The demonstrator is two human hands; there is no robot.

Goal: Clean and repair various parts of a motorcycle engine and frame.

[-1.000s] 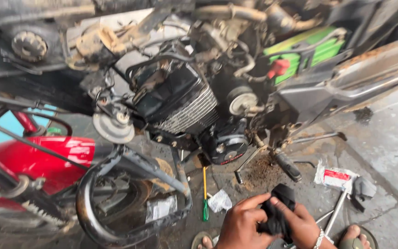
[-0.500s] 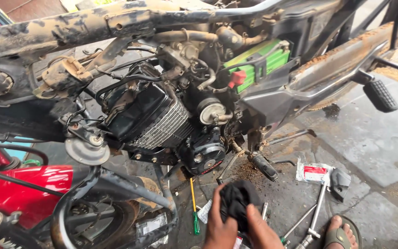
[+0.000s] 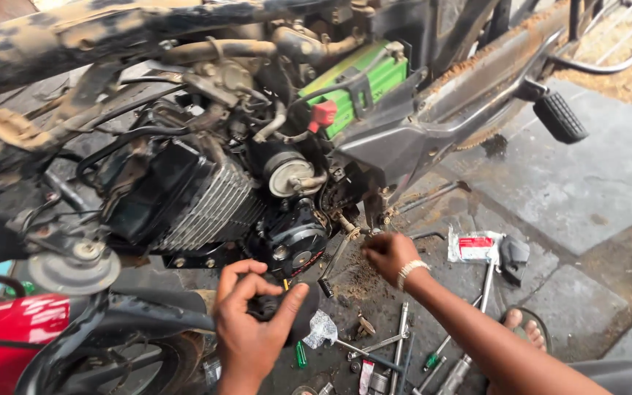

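My left hand (image 3: 251,322) grips a black rounded engine cover (image 3: 298,318) low in the head view, just below the motorcycle engine (image 3: 206,197). My right hand (image 3: 389,252), with a beaded bracelet at the wrist, reaches up to the dirty opening beside the black round casing (image 3: 294,238); its fingers are curled near the chain area and footpeg bracket, and what they pinch is hidden. A green battery (image 3: 356,80) sits above in the frame.
Wrenches and screwdrivers (image 3: 396,347) lie scattered on the stone floor below the engine. A white and red packet (image 3: 475,247) lies to the right. A red fuel tank (image 3: 9,329) is at lower left, a rubber footpeg (image 3: 561,117) at upper right.
Both hands held the black cover together low in view; now the right hand has let go and reached up to the engine, while the left keeps the cover. The view shifted left.
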